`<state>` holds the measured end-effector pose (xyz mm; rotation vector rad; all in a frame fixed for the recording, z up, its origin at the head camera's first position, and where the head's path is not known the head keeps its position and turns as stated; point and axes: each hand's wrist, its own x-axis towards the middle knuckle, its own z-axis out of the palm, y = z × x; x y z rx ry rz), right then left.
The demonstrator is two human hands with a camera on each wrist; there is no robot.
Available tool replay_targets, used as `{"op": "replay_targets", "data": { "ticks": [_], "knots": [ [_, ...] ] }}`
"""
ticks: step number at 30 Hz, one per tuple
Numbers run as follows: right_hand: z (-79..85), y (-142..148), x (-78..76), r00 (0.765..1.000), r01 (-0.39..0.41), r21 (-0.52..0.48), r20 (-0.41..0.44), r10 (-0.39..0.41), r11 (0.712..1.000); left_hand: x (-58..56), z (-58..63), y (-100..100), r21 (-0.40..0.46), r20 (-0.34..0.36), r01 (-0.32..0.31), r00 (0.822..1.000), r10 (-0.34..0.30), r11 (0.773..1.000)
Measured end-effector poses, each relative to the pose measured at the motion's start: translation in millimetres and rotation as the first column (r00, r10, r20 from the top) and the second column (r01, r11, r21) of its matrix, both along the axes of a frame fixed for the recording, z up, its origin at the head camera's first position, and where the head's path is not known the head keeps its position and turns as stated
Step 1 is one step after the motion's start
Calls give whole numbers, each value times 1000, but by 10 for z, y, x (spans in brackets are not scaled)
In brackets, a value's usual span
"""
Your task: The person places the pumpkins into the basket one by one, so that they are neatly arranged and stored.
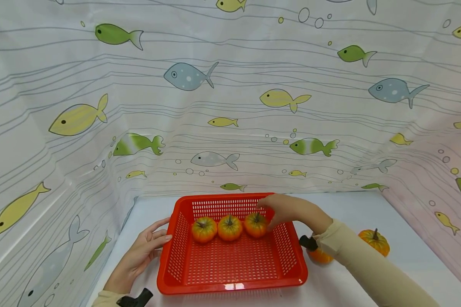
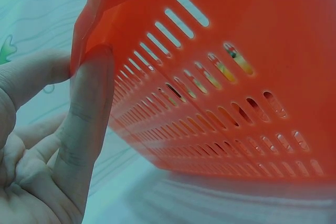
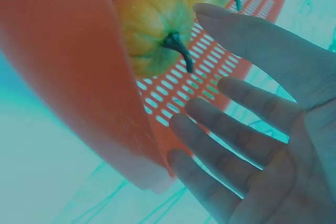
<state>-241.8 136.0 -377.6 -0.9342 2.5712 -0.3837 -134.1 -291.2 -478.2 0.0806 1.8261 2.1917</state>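
Note:
A red plastic basket point(image 1: 199, 288) with slotted walls stands on the table. Three small orange-and-green pumpkins sit in a row toward its back: a left one point(image 1: 204, 230), a middle one point(image 1: 229, 228) and a right one point(image 1: 255, 226). My left hand point(image 1: 144, 249) grips the basket's left rim between thumb and finger, seen close up in the left wrist view. Over the back right of the basket, my right hand point(image 1: 293, 209) has its fingers spread beside the right pumpkin. In the right wrist view, nothing lies in that hand point(image 3: 262, 145), and its thumb tip overlaps the pumpkin's edge.
Right of the basket, one pumpkin point(image 1: 321, 256) is partly hidden by the right wrist strap and sleeve. Another pumpkin point(image 1: 375, 242) lies farther right, behind the forearm. A fish-patterned sheet point(image 1: 253, 128) rises behind the white table point(image 1: 342, 290) and along both sides.

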Motion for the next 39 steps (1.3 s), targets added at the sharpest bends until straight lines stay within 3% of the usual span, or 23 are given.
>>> {"op": "replay_targets", "data": {
  "ticks": [6, 11, 15, 29, 35, 39],
  "knots": [
    [109, 102, 42, 999, 9, -46, -35, -11, 999, 8, -2, 3, 6, -2, 0, 1000, 0, 1000],
    [118, 198, 41, 992, -34, -73, -122, 25, 997, 10, -10, -4, 8, -5, -2, 1000, 2, 1000],
    [134, 283, 89, 990, -28, -113, -140, 12, 993, 12, -16, -7, 9, -5, 3, 1000, -3, 1000],
    [95, 745, 194, 980, 86, -280, -150, -132, 956, 17, -6, -7, 17, -14, 12, 1000, -12, 1000],
    [27, 955, 242, 966, 119, -303, -186, -181, 946, 14, -10, -13, 24, -16, 21, 1000, -20, 999],
    [-28, 1072, 275, 968, 139, -309, -159, -195, 941, 10, -12, -22, 26, -22, 19, 1000, -18, 999]
  ]
}}
